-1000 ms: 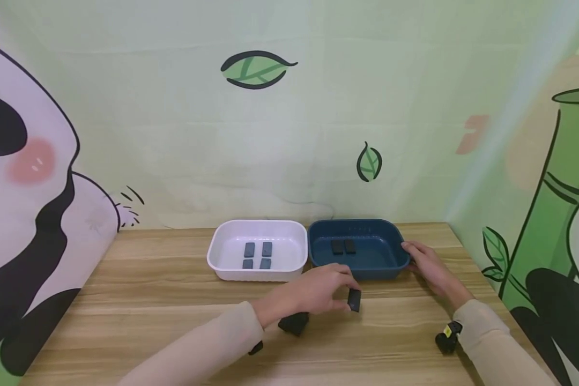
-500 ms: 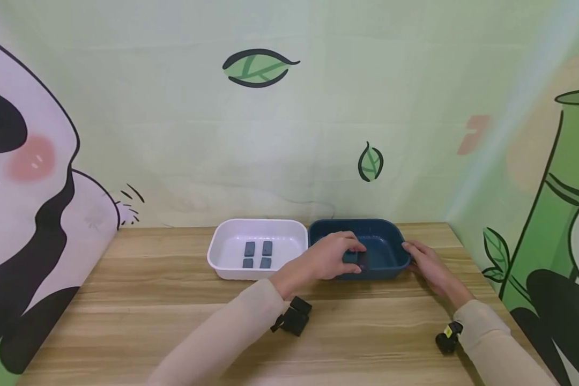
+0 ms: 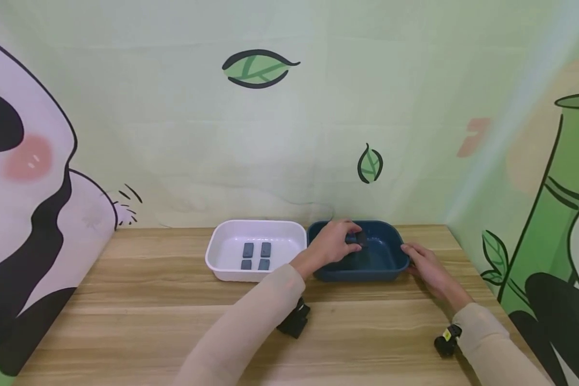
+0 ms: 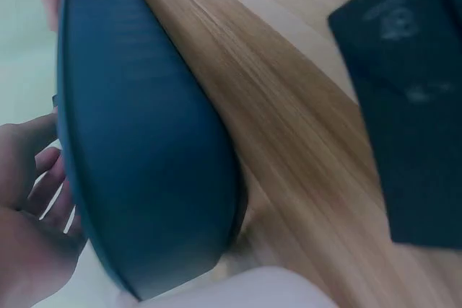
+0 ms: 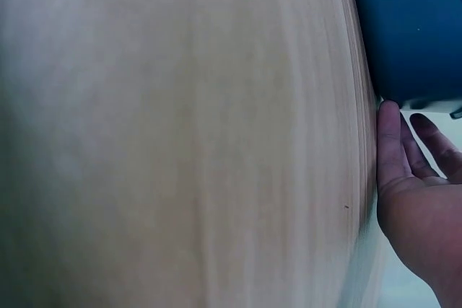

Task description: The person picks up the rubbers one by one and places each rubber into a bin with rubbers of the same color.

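Observation:
My left hand [image 3: 330, 242] reaches into the dark blue plastic tray [image 3: 362, 275] and holds a small dark block [image 3: 362, 239] between thumb and fingers. The hand covers the left part of the tray, where two dark blocks lay earlier. At the tray's right end, my right hand [image 3: 431, 273] grips the rim, thumb on top and fingers lower on the outside. From the right wrist, its fingertips [image 5: 388, 113] show right against the tray's end. In the left wrist view the tray's outer wall [image 4: 148, 142] hides what my left hand's fingers hold.
A white tray [image 3: 222, 272] stands directly left of the blue one, with several small grey-blue blocks [image 3: 266, 249] in it. Both trays are on a wood-grain table [image 3: 140, 300], near a printed cloth backdrop [image 3: 289, 134]. A black wrist camera [image 3: 294, 321] hangs below the left sleeve.
My left hand has carried the dark block from in front of the blue tray, over its front rim and further back inside. The right hand has stayed on the tray's right end.

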A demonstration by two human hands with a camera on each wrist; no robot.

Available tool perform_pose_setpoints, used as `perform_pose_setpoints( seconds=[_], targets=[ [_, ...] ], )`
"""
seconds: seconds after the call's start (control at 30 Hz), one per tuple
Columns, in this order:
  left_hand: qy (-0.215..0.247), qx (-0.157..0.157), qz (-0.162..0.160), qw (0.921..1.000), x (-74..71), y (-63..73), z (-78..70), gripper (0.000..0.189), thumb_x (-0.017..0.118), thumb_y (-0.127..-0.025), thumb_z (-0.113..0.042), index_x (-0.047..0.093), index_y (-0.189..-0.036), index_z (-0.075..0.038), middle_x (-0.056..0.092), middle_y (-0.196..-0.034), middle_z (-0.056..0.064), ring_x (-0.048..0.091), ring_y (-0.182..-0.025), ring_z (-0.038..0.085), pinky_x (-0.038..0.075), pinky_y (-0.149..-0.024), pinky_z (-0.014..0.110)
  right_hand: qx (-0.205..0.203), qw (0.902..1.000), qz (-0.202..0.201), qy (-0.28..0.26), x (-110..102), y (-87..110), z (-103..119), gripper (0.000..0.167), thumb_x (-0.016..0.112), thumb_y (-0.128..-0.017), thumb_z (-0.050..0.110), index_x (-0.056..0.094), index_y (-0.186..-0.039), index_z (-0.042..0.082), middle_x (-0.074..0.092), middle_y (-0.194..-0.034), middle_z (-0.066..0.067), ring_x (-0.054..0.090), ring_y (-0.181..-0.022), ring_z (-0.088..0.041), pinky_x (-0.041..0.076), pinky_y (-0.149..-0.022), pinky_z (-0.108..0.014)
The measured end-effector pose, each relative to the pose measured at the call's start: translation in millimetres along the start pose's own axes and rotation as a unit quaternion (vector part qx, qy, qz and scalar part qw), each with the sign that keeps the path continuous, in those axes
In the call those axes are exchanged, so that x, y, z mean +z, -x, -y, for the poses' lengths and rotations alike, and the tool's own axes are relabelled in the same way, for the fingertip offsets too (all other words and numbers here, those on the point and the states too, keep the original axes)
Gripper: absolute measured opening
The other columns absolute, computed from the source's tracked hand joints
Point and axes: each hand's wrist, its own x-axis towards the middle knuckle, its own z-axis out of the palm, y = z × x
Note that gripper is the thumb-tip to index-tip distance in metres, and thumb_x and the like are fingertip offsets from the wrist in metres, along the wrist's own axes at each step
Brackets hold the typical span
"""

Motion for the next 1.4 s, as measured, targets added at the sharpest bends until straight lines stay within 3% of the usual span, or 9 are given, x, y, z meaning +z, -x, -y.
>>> perform_pose_setpoints(
  seconds=[0.17,0.4,0.5,0.67,0.83,0.97,1.17,1.27,1.4],
  targets=[
    [0.02,-0.032,-0.014,0.9992,11.1,-11.1,4.8,0.045,0.081,-0.097,-0.031,0.072,-0.136,-0.011,0.069,-0.127,0.004,0.065,-0.119,0.017,0.051,-0.105,0.029,0.002,1.0,-0.005,0.004,1.3,-0.8,0.9,0.072,0.042,-0.115,0.044,0.033,-0.157,-0.013,0.035,-0.161,-0.033,0.039,-0.145,-0.036,0.052,-0.094,-0.015],
    [0.082,-0.07,-0.037,0.9935,28.2,-18.8,6.0,0.044,0.082,-0.096,-0.03,0.073,-0.135,-0.011,0.069,-0.126,0.004,0.064,-0.118,0.018,0.051,-0.106,0.028,0.003,1.0,-0.005,0.002,1.3,0.7,-0.1,0.074,0.042,-0.114,0.046,0.033,-0.157,-0.014,0.033,-0.162,-0.033,0.039,-0.146,-0.036,0.051,-0.094,-0.015],
    [0.087,-0.089,-0.038,0.9915,36.0,-20.7,6.5,0.044,0.081,-0.096,-0.03,0.073,-0.135,-0.012,0.068,-0.127,0.003,0.064,-0.119,0.017,0.051,-0.106,0.028,0.002,1.0,-0.001,0.001,1.8,1.4,-0.8,0.074,0.042,-0.115,0.045,0.03,-0.158,-0.014,0.032,-0.163,-0.033,0.036,-0.148,-0.037,0.05,-0.095,-0.014],
    [0.081,-0.106,-0.033,0.9906,44.3,-21.1,9.3,0.043,0.082,-0.096,-0.03,0.073,-0.135,-0.013,0.069,-0.126,0.003,0.064,-0.118,0.017,0.051,-0.105,0.028,0.006,1.0,-0.001,-0.002,3.2,0.3,-3.1,0.074,0.042,-0.115,0.045,0.03,-0.158,-0.014,0.033,-0.163,-0.033,0.036,-0.148,-0.037,0.051,-0.096,-0.016],
    [0.075,-0.104,-0.025,0.9914,45.9,-20.9,12.6,0.043,0.082,-0.096,-0.029,0.073,-0.134,-0.013,0.069,-0.126,0.002,0.065,-0.118,0.017,0.051,-0.105,0.028,0.007,0.9999,-0.002,-0.007,3.7,-1.3,-3.2,0.075,0.043,-0.114,0.046,0.03,-0.158,-0.014,0.034,-0.162,-0.033,0.041,-0.145,-0.031,0.051,-0.097,-0.016],
    [0.043,-0.097,-0.007,0.9943,47.7,-21.5,12.8,0.043,0.082,-0.095,-0.031,0.073,-0.134,-0.015,0.069,-0.126,0.0,0.065,-0.119,0.016,0.052,-0.105,0.029,0.006,0.9999,-0.005,-0.008,4.1,-1.9,-3.7,0.074,0.044,-0.114,0.045,0.032,-0.157,-0.014,0.036,-0.161,-0.032,0.048,-0.138,-0.024,0.052,-0.096,-0.017],
    [0.005,-0.093,0.007,0.9956,49.0,-23.2,13.5,0.042,0.083,-0.094,-0.034,0.075,-0.132,-0.018,0.07,-0.124,-0.003,0.065,-0.118,0.015,0.053,-0.103,0.029,0.002,1.0,-0.002,-0.003,3.7,-2.4,-3.8,0.074,0.043,-0.114,0.046,0.033,-0.157,-0.013,0.037,-0.16,-0.032,0.044,-0.143,-0.032,0.052,-0.097,-0.018],
    [0.0,-0.095,0.013,0.9954,49.7,-24.4,13.5,0.04,0.083,-0.094,-0.035,0.076,-0.131,-0.019,0.071,-0.124,-0.003,0.065,-0.117,0.015,0.053,-0.102,0.03,-0.003,1.0,-0.004,-0.003,2.6,-2.6,-5.1,0.073,0.043,-0.114,0.046,0.034,-0.156,-0.014,0.038,-0.159,-0.033,0.05,-0.135,-0.023,0.052,-0.097,-0.018],
    [-0.013,-0.091,0.026,0.9955,51.1,-27.1,12.9,0.039,0.082,-0.095,-0.035,0.076,-0.13,-0.02,0.07,-0.125,-0.003,0.065,-0.118,0.016,0.054,-0.102,0.031,-0.011,0.9999,-0.008,-0.01,1.4,-2.1,-5.0,0.07,0.043,-0.115,0.043,0.036,-0.154,-0.015,0.04,-0.157,-0.034,0.056,-0.116,0.0,0.054,-0.094,-0.018]
  ],
)
